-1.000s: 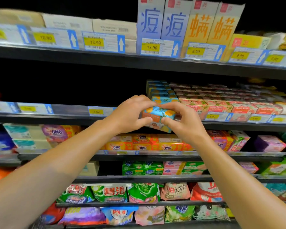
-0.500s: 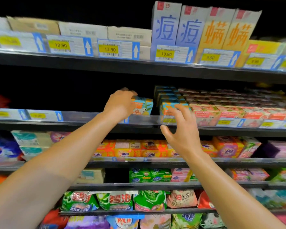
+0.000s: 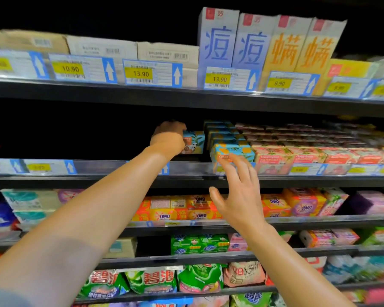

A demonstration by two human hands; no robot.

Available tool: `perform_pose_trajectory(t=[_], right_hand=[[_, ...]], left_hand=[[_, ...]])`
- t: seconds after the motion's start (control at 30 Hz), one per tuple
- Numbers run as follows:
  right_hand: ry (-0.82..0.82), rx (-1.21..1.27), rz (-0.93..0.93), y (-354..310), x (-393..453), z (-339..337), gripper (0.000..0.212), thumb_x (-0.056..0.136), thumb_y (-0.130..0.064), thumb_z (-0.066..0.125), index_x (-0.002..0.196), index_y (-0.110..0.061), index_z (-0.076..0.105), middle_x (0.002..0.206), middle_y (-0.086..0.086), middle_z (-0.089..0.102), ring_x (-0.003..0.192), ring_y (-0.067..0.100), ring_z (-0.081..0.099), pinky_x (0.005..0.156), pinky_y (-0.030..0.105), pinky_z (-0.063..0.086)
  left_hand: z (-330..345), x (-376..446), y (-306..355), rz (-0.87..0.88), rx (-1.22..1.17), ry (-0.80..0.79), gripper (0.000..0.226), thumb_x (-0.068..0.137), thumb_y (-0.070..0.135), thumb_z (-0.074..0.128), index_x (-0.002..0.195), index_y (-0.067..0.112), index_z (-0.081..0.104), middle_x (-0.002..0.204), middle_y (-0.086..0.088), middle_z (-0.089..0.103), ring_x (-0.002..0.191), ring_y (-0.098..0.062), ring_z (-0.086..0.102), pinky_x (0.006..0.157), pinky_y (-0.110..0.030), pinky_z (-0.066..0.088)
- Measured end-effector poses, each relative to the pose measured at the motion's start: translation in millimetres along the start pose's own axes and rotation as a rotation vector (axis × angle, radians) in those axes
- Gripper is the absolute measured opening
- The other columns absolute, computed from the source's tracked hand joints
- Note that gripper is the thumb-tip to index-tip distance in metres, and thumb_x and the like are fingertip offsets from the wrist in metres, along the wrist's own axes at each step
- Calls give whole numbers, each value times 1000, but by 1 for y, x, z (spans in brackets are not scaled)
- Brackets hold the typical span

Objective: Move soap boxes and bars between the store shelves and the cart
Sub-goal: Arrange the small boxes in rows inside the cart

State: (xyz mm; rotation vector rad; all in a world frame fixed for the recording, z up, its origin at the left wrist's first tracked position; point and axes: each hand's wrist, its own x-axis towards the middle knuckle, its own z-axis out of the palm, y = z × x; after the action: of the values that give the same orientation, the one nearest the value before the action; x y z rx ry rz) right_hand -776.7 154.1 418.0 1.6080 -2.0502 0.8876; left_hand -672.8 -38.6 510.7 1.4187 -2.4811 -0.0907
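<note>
My left hand (image 3: 167, 138) reaches deep into the second shelf and grips a blue soap box (image 3: 193, 142) with orange print, holding it just left of a row of matching blue boxes (image 3: 231, 149). My right hand (image 3: 239, 191) hovers in front of the shelf edge (image 3: 120, 177) below that row, fingers spread and holding nothing. To the right sit pink Goat Soap boxes (image 3: 275, 158) in rows.
The shelf space left of my left hand is dark and bare of goods. Above, tall blue and orange boxes (image 3: 264, 47) and cardboard cartons (image 3: 102, 48) stand behind price tags. Lower shelves carry OMO soap bars (image 3: 182, 209) and green detergent bags (image 3: 155, 282).
Both hands held the blue box in front of the shelf a second ago. My left hand then carried it alone onto the shelf, and my right hand let go and opened.
</note>
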Motion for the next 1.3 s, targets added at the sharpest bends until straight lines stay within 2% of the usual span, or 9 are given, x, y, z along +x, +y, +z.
perform_pose_trajectory(t=[0.27,0.4,0.53,0.67,0.8,0.9,1.0,1.2,1.3], right_hand=[[13,-39,5,-2,4,3,72,83,-40,68,146,-15,44,151,5,42,142,29,32,116,45,32],[23,-27,25,-4,2,3,70,83,-44,61,145,-15,45,151,5,41,142,28,32,117,44,31],[16,-37,37,-6,-2,-5,70,83,-43,64,145,-17,44,151,5,40,143,27,30,117,43,27],[-46,-90,34,-11,-9,-18,71,86,-45,66,147,-16,41,154,7,36,145,29,25,120,43,19],[-95,-97,20,-25,-27,-35,74,88,-46,64,149,-16,38,157,8,33,148,31,20,122,45,17],[-161,-91,9,-39,-54,-44,76,89,-49,61,152,-18,32,159,5,28,149,29,16,123,46,15],[-215,-56,-2,-57,-89,-52,76,89,-49,61,153,-20,31,160,5,26,150,28,13,123,45,14],[-369,-41,-28,-106,-166,-51,80,89,-53,58,154,-20,26,162,5,23,151,29,11,123,46,13],[-506,-19,-50,-140,-199,-44,80,92,-52,55,156,-23,18,164,3,16,152,28,5,124,45,9]], left_hand=[[13,15,15,16,-61,8,45,94,26,64,137,26,53,137,-8,54,122,-31,53,98,-38,47],[10,7,11,19,-129,-8,61,93,33,63,148,29,38,146,-5,47,130,-30,46,102,-40,46],[7,-20,8,114,-109,26,61,95,43,53,151,28,33,151,-4,41,134,-30,42,105,-40,43],[4,-62,9,93,-13,100,53,96,52,45,142,26,45,138,-4,54,126,-31,47,102,-43,42],[12,-115,0,153,38,252,59,94,54,48,146,28,42,149,0,45,137,-27,37,113,-45,31],[19,-163,-9,105,43,211,62,96,53,47,151,28,34,157,0,33,145,-25,25,118,-45,21],[27,-219,-24,89,31,136,63,95,53,47,151,28,32,159,0,30,147,-25,21,120,-46,15],[49,-330,-71,16,27,-14,64,94,54,48,151,29,32,158,1,31,146,-25,20,120,-48,14],[62,-382,-105,-28,37,-67,64,94,54,48,151,29,33,159,1,30,146,-26,20,120,-47,14]])
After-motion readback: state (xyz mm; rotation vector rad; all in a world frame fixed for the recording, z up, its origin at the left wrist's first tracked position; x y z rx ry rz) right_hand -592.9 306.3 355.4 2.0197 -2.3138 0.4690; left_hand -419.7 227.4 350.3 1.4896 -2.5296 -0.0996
